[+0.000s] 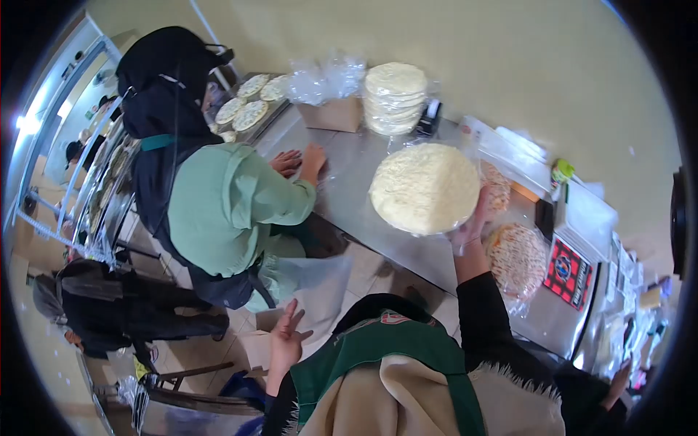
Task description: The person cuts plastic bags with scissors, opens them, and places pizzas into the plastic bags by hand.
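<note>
A round, pale flat dough base [425, 189] in clear plastic is held up over the metal table [349, 163] by my right hand [472, 221], whose fingers are at its right edge. My left hand [287, 338] is raised low in the view, fingers apart, with nothing in it. Behind the held base stands a stack of similar pale rounds [395, 98] wrapped in plastic. Right of my right hand lies a wrapped round with an orange and white topping [516, 260], and another topped round [494, 190] is partly hidden behind my hand.
A co-worker in a green top [218, 211] stands at the left, both hands on the table. Near them are a cardboard box [331, 115] with plastic bags and a tray of topped rounds [251, 115]. White containers [585, 218] and a red-black box [568, 275] are right.
</note>
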A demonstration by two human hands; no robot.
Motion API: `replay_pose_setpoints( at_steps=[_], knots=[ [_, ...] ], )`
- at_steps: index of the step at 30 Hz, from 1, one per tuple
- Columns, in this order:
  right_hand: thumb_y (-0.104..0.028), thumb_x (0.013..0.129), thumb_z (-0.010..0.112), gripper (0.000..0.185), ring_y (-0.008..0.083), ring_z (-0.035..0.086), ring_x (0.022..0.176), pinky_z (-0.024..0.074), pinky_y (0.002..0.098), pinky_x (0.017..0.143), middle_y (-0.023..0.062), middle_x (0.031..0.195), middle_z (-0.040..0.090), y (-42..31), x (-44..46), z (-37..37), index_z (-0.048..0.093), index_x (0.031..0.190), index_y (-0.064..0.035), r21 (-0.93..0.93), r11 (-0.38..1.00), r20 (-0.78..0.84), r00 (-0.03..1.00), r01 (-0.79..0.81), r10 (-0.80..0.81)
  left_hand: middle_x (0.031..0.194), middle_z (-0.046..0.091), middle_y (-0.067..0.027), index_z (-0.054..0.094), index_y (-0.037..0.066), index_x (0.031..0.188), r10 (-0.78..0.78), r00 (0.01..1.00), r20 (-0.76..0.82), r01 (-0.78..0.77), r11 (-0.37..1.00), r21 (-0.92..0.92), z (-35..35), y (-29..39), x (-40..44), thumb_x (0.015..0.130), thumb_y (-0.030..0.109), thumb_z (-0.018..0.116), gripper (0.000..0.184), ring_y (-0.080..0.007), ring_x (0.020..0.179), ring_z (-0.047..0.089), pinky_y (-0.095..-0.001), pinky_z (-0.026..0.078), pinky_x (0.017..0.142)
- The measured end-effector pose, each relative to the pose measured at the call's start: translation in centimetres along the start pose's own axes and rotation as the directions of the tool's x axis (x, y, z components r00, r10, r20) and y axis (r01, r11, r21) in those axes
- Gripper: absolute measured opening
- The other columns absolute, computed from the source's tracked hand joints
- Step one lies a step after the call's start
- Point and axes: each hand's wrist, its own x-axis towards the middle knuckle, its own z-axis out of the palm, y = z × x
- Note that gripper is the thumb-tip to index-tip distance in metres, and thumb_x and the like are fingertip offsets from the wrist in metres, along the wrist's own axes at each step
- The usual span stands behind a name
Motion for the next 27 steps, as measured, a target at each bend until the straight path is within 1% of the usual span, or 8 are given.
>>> replay_pose_setpoints(
  at_steps=[1,8,10,12,15,19,21,27],
  knots=[
    [-0.049,0.085,0.043,0.064,0.0347,0.041,0.119,0.0355,0.0498,0.097,0.0161,0.134,0.037,-0.8,-0.9,0.8,0.032,0.133,-0.0085,0.057,0.995,0.069,0.994,0.081,-0.085,0.138,0.033,-0.0101,0.036,0.004,0.132,0.041,0.998,0.055,-0.039,0.999,-0.037,-0.3,0.3,0.3,0.062,-0.021,0.03,0.074,-0.0309,0.124,0.036,-0.0453,0.045,0.088],
    [-0.051,0.084,0.042,0.065,0.0346,0.041,0.119,0.0357,0.05,0.097,0.0159,0.134,0.037,-3.7,-7.4,2.0,0.032,0.133,-0.0088,0.004,0.977,0.033,0.977,0.213,-0.213,0.137,0.034,-0.0101,0.036,0.006,0.132,0.211,0.948,0.239,-0.188,0.975,-0.115,2.5,5.4,3.0,0.062,-0.019,0.026,0.076,-0.0283,0.121,0.041,-0.0372,0.049,0.083],
    [-0.051,0.084,0.042,0.065,0.0345,0.041,0.119,0.0357,0.05,0.097,0.0159,0.134,0.037,-3.9,-9.5,1.9,0.032,0.133,-0.0088,-0.002,0.97,0.015,0.97,0.243,-0.243,0.136,0.034,-0.0119,0.037,0.006,0.132,0.343,0.884,0.318,-0.38,0.923,0.061,4.7,7.9,3.6,0.062,-0.019,0.026,0.075,-0.0273,0.118,0.044,-0.0341,0.048,0.083],
    [-0.052,0.084,0.041,0.065,0.0345,0.041,0.119,0.0358,0.0501,0.097,0.0158,0.134,0.037,-5.3,-11.5,1.7,0.032,0.133,-0.0089,-0.009,0.963,0.002,0.963,0.27,-0.27,0.135,0.035,-0.0141,0.038,0.006,0.131,0.429,0.831,0.355,-0.476,0.878,0.051,6.9,8.6,5.0,0.063,-0.019,0.026,0.073,-0.0261,0.117,0.045,-0.032,0.049,0.081],
    [-0.052,0.084,0.041,0.066,0.0344,0.041,0.119,0.0359,0.0501,0.097,0.0157,0.134,0.037,-7.7,-14.2,1.2,0.032,0.133,-0.0091,-0.008,0.954,-0.005,0.954,0.299,-0.299,0.134,0.037,-0.0158,0.039,0.005,0.13,0.566,0.688,0.454,-0.707,0.664,0.243,12.0,11.9,5.5,0.063,-0.018,0.029,0.072,-0.0258,0.116,0.046,-0.0317,0.05,0.08],
    [-0.053,0.084,0.041,0.066,0.0343,0.041,0.119,0.0359,0.0502,0.097,0.0156,0.134,0.037,-13.2,-19.3,-0.9,0.032,0.133,-0.0092,0.012,0.949,0.007,0.949,0.314,-0.314,0.133,0.038,-0.0169,0.04,0.003,0.128,0.595,0.567,0.57,-0.821,0.469,0.327,19.9,14.4,6.1,0.063,-0.018,0.034,0.069,-0.029,0.115,0.048,-0.0325,0.049,0.082],
    [-0.054,0.084,0.04,0.067,0.0343,0.041,0.119,0.036,0.0503,0.097,0.0155,0.134,0.037,-15.3,-20.5,-1.5,0.032,0.133,-0.0093,0.019,0.952,0.014,0.952,0.306,-0.306,0.133,0.038,-0.0157,0.043,0.003,0.125,0.658,0.377,0.652,-0.916,0.161,0.367,24.2,13.7,7.7,0.064,-0.016,0.04,0.064,-0.0303,0.111,0.049,-0.033,0.048,0.084],
    [-0.055,0.084,0.04,0.067,0.0341,0.04,0.119,0.0361,0.0504,0.097,0.0153,0.134,0.037,-21.7,-24.8,-4.6,0.032,0.133,-0.0096,0.085,0.947,-0.031,0.951,0.309,-0.308,0.135,0.037,-0.0097,0.041,0.005,0.127,0.468,0.368,0.803,-0.902,-0.031,0.431,37.3,11.3,8.6,0.067,-0.006,0.047,0.061,-0.0294,0.1,0.056,-0.0359,0.048,0.079]
  ],
)
